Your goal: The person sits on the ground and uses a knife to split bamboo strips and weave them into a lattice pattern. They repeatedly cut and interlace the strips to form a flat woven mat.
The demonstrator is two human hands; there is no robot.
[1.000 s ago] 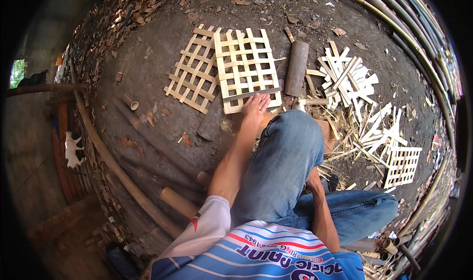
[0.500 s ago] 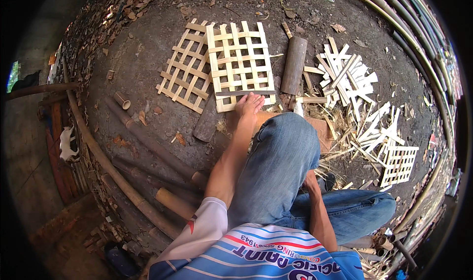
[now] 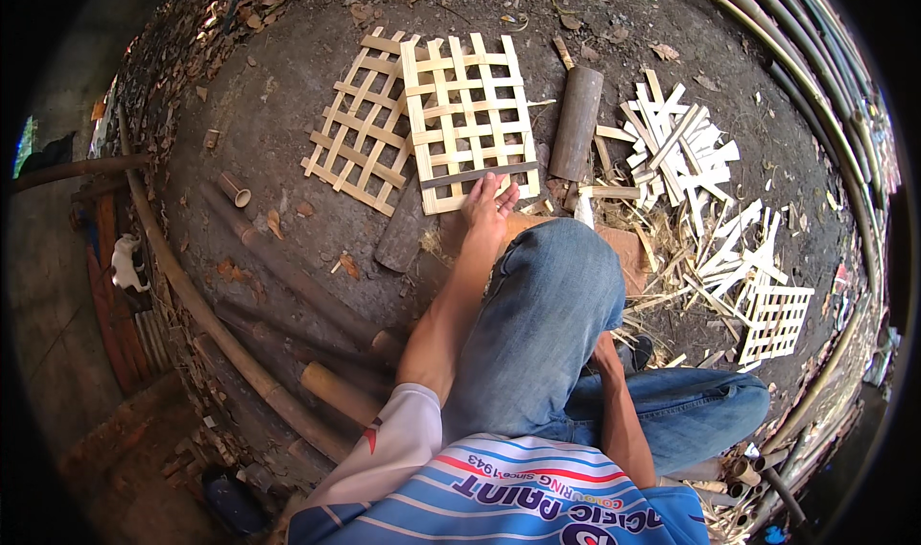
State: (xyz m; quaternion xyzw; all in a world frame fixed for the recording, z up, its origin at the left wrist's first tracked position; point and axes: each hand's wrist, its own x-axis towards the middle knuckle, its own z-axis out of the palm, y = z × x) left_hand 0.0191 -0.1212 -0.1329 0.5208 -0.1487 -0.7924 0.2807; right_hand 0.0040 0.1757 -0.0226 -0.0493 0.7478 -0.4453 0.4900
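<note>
A woven lattice panel of pale bamboo strips (image 3: 467, 134) lies ahead of me, with a dark strip (image 3: 459, 177) running across its near end. My left hand (image 3: 489, 205) is at this near end, its fingers stretched and a little apart, the fingertips touching the panel by the dark strip. Under its left side, a second lattice panel (image 3: 360, 123) rests at a slant. My right hand (image 3: 605, 349) is down beside my bent knee; the leg hides most of it, and its fingers do not show.
Right of the panels stands a dark bamboo section (image 3: 577, 123) lying on the soil. Beyond it are heaps of pale cut strips (image 3: 683, 147) and a small lattice (image 3: 775, 322). Long bamboo poles (image 3: 278, 257) lie at left, where a white animal (image 3: 126, 263) also shows.
My left hand has turned slightly and its fingers have spread along the dark strip. The top lattice panel now sits tilted a little, the strip's right end raised. The right arm stays put.
</note>
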